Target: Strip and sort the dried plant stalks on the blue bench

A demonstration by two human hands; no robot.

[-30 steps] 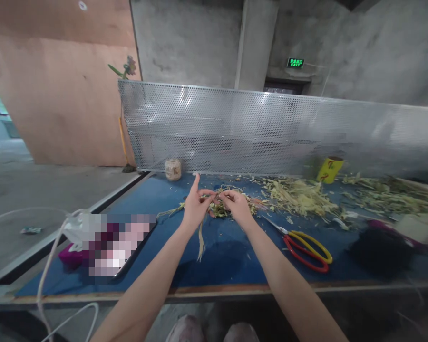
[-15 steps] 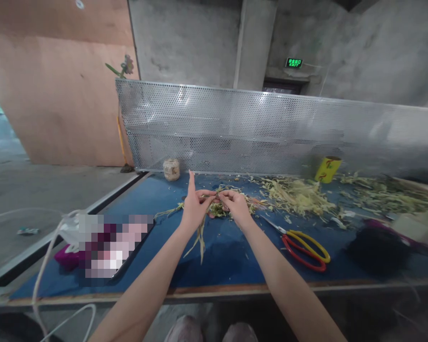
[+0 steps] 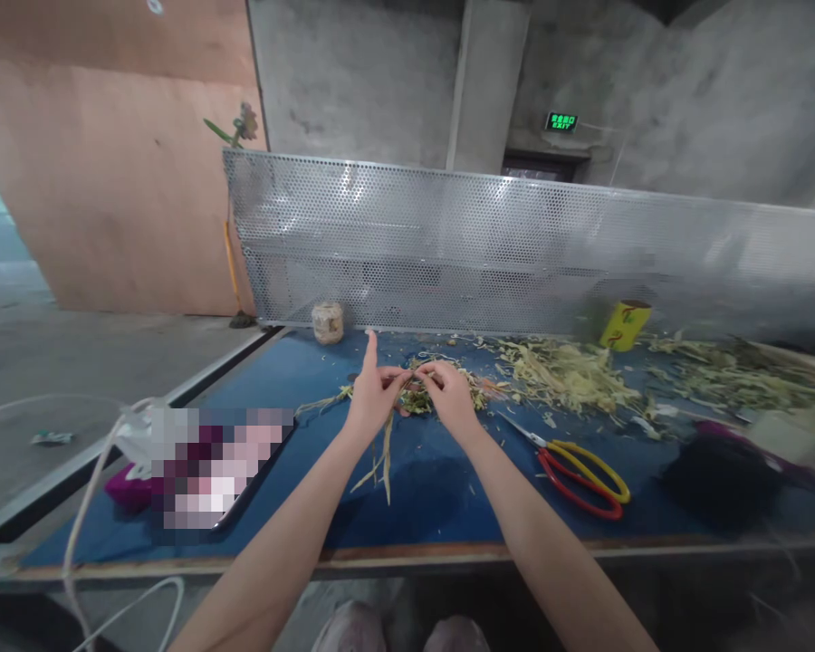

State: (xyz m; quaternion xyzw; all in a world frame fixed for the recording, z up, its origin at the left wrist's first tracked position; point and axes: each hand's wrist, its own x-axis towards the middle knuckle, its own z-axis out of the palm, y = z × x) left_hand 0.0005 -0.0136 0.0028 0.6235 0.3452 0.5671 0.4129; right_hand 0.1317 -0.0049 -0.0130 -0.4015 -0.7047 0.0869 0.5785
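My left hand pinches a dried plant strip between thumb and fingertip, and one of its fingers points upward. The pale ends of the strip hang below that hand. My right hand is closed in a pinch at the same spot, its fingertips almost touching the left ones on the strip. Just under both hands lies a small heap of greenish dried plant bits. To the right rest scissors with one red and one yellow handle, blades toward the heap.
On the blue tabletop, pale dried strips are heaped at the right. A yellow cylinder and a whitish roll stand by the perforated metal panel. A pixelated flat object lies left; a dark bundle sits right.
My right hand's fingers have shifted slightly at the pinch point. Both hands stay over the heap, and the hanging strip ends have moved a little. The view has shifted slightly.
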